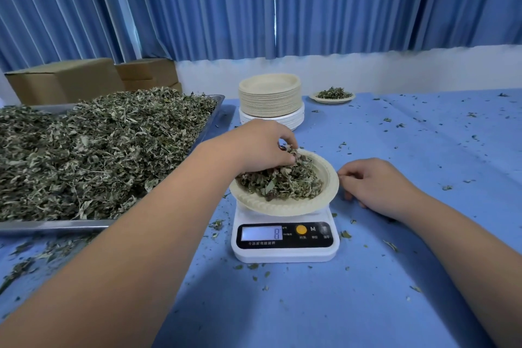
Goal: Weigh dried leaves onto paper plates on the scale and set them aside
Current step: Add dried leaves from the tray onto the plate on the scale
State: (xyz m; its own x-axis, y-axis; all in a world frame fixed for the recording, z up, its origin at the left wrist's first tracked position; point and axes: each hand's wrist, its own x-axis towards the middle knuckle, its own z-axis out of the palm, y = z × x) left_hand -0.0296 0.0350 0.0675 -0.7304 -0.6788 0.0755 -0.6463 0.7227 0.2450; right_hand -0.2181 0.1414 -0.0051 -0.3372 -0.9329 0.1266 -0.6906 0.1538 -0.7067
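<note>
View from the head down onto a blue counter [310, 305] strewn with leaf crumbs. A white scale [285, 251] stands in the middle, bearing a paper plate [282, 207] with a small mound of dried leaves [293, 182]. The display [261, 233] reads 8.

The left hand [262, 147] reaches across from the heaped metal tray [56, 224] on the left. Its fingers [286, 138] are curled down into the mound and grasp a tuft of leaves, probably to fine-tune the weight.

The right hand [375, 183] rests on the counter just beside the plate's right rim, loosely curled and holding nothing. It seems ready to lift the plate; whether it touches the rim cannot be told.

A stack of plates [269, 99] waits behind the scale, within easy reach. One filled plate [332, 101] sits at the far edge, out of the working space
</note>
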